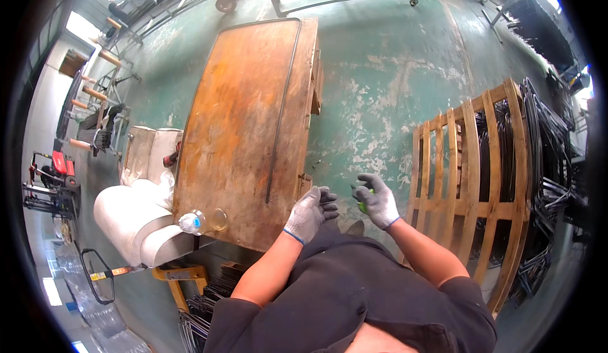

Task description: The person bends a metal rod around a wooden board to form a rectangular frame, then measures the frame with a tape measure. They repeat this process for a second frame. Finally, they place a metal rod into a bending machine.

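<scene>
My left hand (310, 212), in a grey knit glove, hovers by the near right corner of a rusty brown worktable (244, 131), fingers loosely curled and holding nothing I can see. My right hand (378, 200), gloved the same way, is closed around a small green object (363, 206) just right of the table corner, over the green floor. The two hands are a short gap apart. A long thin dark metal rod (283, 100) lies along the tabletop, bent across its far end.
A clear plastic bottle (193, 222) lies on the table's near left corner. White rolls (130, 217) sit left of the table. A wooden crate frame (468, 182) with dark bent wire parts (548, 163) stands at right. A yellow pallet jack (174, 274) sits below.
</scene>
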Available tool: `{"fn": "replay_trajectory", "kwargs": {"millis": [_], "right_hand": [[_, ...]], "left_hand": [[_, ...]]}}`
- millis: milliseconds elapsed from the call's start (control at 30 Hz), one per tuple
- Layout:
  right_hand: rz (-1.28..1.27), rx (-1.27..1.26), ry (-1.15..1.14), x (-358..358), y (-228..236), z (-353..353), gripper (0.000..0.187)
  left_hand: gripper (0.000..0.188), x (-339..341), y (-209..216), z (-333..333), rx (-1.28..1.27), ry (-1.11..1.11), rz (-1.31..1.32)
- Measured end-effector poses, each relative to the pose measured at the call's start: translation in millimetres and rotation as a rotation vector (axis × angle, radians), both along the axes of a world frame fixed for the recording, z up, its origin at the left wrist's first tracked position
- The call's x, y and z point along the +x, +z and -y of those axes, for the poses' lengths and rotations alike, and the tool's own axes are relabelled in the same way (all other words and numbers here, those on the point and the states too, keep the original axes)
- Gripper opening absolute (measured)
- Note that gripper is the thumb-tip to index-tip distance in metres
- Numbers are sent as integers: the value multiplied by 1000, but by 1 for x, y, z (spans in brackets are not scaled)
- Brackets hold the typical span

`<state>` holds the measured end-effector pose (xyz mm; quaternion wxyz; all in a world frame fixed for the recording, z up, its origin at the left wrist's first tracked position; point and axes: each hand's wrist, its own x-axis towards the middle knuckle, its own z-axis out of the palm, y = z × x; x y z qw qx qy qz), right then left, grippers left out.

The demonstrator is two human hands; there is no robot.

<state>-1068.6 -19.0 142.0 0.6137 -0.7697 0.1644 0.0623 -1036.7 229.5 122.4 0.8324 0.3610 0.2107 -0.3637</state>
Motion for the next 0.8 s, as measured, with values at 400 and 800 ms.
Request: {"fn": "replay_trajectory", "kwargs": {"millis": [400, 800], "right_hand": [[425, -431, 495, 224, 27, 59, 60], [269, -367, 218, 508, -12, 306, 28]], "left_hand": [[39, 187, -56, 139, -294, 32, 3], [18, 456, -72, 191, 189, 310, -78]]}}
